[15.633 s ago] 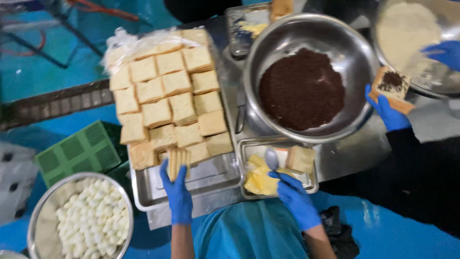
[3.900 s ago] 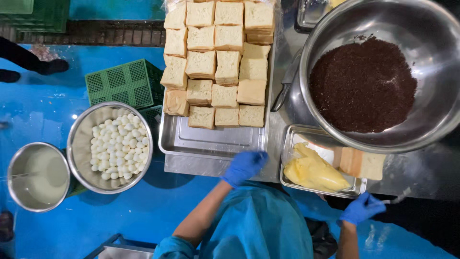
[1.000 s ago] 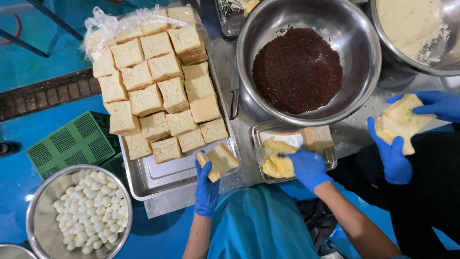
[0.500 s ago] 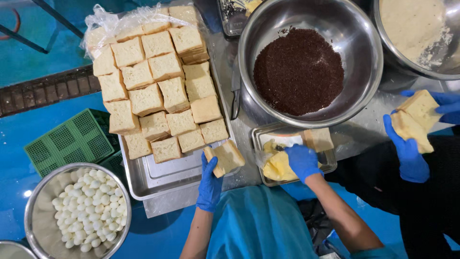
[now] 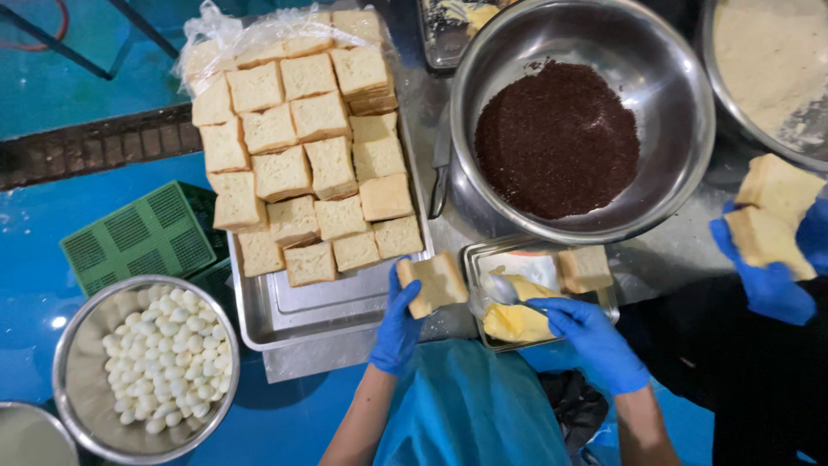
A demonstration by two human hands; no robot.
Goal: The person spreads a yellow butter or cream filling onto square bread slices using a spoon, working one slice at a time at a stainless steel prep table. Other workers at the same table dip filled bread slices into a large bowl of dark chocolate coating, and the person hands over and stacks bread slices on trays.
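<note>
The left hand, in a thin blue glove, is closed around a square slice of soft, pale bread, its fingers wrapped on the near edge and the slice held flat-side up just past the corner of a shallow steel tray; that tray bears rows of stacked, square-cut bread slices with browned crusts and a porous crumb, and crinkled clear plastic wrap lies at its far end; the right hand, gloved alike, is curled around the handle of a metal spoon, whose rounded bowl rests on a lump of smooth yellow butter in a small rectangular steel pan; another bread piece sits in the far corner of that pan; beyond it a large round steel bowl with polished walls holds a heap of fine dark brown granules; a second bowl at the far right holds a pale, powdery mass; at the right edge another person's gloved hands hold bread slices; to the left, low beside the desk, a round steel basin is filled with small white balls, next to a green plastic lattice crate on the blue floor.
</note>
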